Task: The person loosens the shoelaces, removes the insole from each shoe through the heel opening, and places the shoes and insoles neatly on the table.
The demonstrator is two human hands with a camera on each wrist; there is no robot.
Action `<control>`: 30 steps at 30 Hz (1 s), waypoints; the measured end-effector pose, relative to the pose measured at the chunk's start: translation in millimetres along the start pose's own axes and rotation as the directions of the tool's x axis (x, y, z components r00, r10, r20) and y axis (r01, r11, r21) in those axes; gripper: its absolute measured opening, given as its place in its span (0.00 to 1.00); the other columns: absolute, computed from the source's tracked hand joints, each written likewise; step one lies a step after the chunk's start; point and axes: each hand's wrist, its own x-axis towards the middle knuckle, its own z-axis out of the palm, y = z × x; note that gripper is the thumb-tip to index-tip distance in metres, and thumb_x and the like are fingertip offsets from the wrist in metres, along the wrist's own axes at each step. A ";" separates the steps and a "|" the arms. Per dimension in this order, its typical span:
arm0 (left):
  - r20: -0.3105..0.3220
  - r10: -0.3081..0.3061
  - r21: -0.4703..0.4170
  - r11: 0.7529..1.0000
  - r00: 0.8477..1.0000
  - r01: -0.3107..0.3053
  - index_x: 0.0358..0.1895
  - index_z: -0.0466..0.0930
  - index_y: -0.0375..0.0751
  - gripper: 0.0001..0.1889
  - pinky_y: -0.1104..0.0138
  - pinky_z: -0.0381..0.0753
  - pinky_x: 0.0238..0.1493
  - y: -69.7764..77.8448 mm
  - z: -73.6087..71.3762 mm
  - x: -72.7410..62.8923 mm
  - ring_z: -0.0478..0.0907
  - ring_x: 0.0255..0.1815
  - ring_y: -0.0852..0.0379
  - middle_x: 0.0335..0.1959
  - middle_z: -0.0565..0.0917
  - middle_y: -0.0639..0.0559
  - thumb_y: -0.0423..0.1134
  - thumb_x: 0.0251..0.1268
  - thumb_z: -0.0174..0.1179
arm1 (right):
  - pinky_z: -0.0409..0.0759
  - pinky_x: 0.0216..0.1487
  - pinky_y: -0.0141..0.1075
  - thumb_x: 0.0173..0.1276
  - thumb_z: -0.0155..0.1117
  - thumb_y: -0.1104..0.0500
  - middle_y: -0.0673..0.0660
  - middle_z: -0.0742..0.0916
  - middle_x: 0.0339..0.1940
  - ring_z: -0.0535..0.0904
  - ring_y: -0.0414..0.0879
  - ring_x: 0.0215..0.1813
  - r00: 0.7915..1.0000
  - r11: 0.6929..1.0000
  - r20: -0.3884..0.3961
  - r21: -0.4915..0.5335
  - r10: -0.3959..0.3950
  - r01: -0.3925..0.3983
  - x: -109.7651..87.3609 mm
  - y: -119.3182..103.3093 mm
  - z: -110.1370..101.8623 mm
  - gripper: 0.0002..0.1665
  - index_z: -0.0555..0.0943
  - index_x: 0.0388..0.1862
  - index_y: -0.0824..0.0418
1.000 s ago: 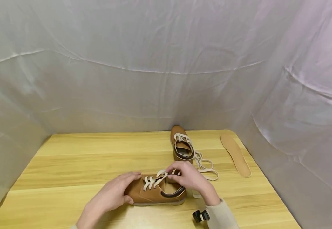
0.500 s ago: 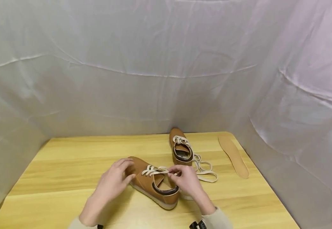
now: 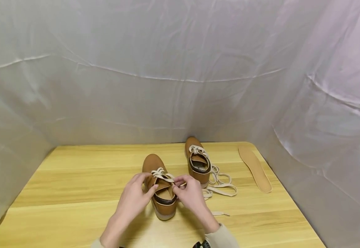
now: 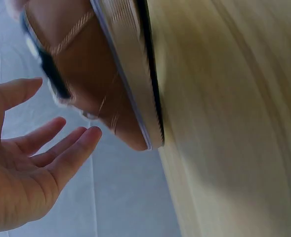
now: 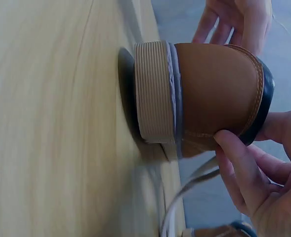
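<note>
A brown leather shoe with cream laces stands on the table, toe pointing away. My right hand pinches the right side of its opening; in the right wrist view, the thumb presses the outside near the heel while a finger goes behind the dark collar. At the shoe's left side is my left hand, its fingers spread and relaxed; in the left wrist view they show a small gap from the shoe. A loose lace trails below the right hand.
Behind and right stands a second brown shoe, with long cream lace loops beside it. A tan insole lies near the table's right edge. A lace tip lies right of my right hand. Grey cloth hangs behind.
The near shoe has turned from lying sideways, toe left, to pointing away from me. Both hands moved with it, and the right hand shifted from the lace area to the shoe's right side.
</note>
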 end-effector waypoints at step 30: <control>-0.015 0.046 -0.069 0.996 0.999 -0.047 0.55 0.87 0.38 0.18 0.46 0.84 0.59 -10.8 6.8 6.3 0.86 0.55 0.40 0.54 0.88 0.40 0.28 0.61 0.72 | 0.86 0.35 0.28 0.57 0.76 0.66 0.56 0.84 0.47 0.86 0.46 0.36 0.995 0.996 0.077 -0.068 -0.056 0.061 3.1 -3.3 11.8 0.19 0.85 0.48 0.62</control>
